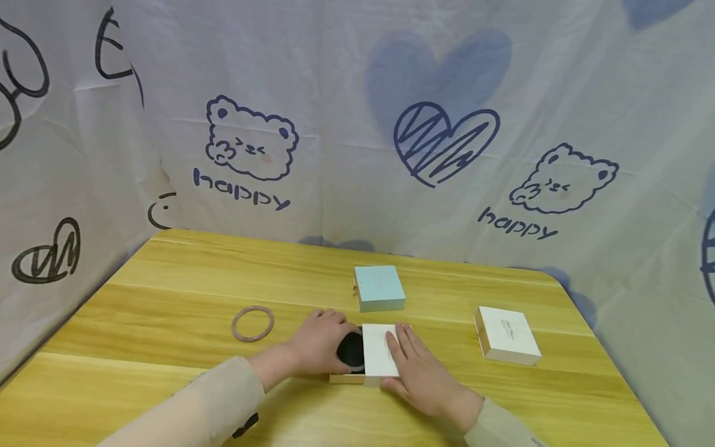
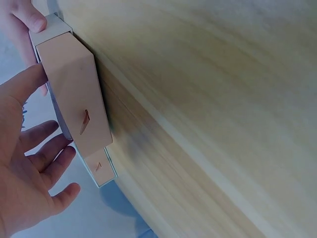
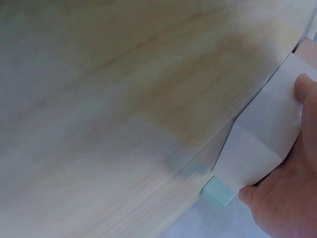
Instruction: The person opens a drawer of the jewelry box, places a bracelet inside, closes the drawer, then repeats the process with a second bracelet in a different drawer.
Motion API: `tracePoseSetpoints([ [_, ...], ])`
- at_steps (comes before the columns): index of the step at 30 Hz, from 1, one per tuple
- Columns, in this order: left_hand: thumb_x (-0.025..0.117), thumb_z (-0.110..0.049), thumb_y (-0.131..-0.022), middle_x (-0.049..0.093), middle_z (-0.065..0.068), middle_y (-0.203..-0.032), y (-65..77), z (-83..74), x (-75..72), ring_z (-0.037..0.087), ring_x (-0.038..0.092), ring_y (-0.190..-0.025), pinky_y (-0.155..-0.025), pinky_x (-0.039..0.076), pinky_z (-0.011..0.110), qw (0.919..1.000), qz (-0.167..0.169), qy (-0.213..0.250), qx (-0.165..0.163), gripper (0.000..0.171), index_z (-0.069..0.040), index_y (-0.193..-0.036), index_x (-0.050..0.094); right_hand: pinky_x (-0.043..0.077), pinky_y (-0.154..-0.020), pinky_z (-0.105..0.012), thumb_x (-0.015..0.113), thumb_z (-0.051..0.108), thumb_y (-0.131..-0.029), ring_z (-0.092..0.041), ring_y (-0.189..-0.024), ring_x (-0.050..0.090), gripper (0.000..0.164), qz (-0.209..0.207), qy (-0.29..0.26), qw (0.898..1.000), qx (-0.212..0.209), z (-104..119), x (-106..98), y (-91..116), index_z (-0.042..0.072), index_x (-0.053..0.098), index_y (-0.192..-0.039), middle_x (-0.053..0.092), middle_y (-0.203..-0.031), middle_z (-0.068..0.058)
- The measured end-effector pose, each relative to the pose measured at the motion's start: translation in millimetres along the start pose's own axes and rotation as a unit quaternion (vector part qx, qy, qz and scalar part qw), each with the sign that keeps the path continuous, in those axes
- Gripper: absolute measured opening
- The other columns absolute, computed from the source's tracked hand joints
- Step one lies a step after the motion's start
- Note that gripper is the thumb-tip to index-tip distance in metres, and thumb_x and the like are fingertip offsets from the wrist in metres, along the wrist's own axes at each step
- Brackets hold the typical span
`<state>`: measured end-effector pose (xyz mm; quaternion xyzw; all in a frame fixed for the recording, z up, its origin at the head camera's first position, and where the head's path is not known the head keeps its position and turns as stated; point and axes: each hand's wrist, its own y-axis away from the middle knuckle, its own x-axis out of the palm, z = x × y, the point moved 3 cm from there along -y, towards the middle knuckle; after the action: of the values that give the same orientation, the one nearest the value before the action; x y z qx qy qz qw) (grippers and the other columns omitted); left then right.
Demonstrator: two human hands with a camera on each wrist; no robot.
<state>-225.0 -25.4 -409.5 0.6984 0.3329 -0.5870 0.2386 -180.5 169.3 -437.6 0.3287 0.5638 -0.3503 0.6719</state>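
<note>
A white drawer-style box (image 1: 380,351) lies on the table with its drawer (image 1: 347,379) slid partly out to the left. A greyish bangle (image 1: 357,369) circles a black pad (image 1: 350,351) inside the drawer. My left hand (image 1: 319,343) spans the bangle, thumb at the near side and fingertips at the far side. Seen from the left wrist, the drawer's pinkish front (image 2: 74,94) carries a small pull tab. My right hand (image 1: 421,372) holds the white sleeve, fingers across its top and thumb at the near edge. Part of the bangle is hidden by my left hand.
Another pale pinkish bangle (image 1: 252,323) lies on the table to the left. A light blue box (image 1: 380,288) stands behind the white one. A further white box (image 1: 507,335) sits to the right. Printed cloth (image 1: 335,124) hangs behind the wooden table (image 1: 184,273).
</note>
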Motion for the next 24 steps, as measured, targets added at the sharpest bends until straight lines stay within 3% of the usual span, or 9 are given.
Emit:
tracePoseSetpoints([
  [6,0.076,-0.045,-0.072,0.061,0.002,-0.11,-1.1,-1.0,0.8,0.021,0.054,-0.102,-0.095,0.041,0.045,1.0,0.008,-0.004,-0.002,0.058,-0.017,-0.12,0.06,0.02,-0.115,-0.048,0.043,0.045,-0.096,-0.04,-0.142,0.014,0.075,0.0,-0.002,1.0,0.001,-0.7,0.2,0.0,-0.006,0.02,-0.146,0.015,-0.152,-0.029],
  [19,0.066,-0.054,-0.079,0.056,0.001,-0.116,1.0,-0.9,-0.7,0.02,0.047,-0.109,-0.097,0.038,0.047,0.9952,0.033,-0.083,0.039,0.053,-0.016,-0.116,0.066,0.02,-0.115,-0.047,0.041,0.047,-0.096,-0.039,-0.143,0.013,0.075,0.009,-0.001,1.0,0.008,-1.0,-1.0,-1.1,-0.004,0.019,-0.147,0.013,-0.153,-0.027],
  [24,0.061,-0.053,-0.083,0.056,0.002,-0.122,0.7,3.0,-3.2,0.023,0.047,-0.116,-0.103,0.034,0.053,0.9964,0.055,-0.048,0.044,0.052,-0.016,-0.12,0.063,0.019,-0.115,-0.047,0.042,0.047,-0.096,-0.039,-0.143,0.013,0.075,0.008,0.001,1.0,0.007,-1.4,-0.8,-0.9,-0.004,0.019,-0.146,0.013,-0.153,-0.028],
])
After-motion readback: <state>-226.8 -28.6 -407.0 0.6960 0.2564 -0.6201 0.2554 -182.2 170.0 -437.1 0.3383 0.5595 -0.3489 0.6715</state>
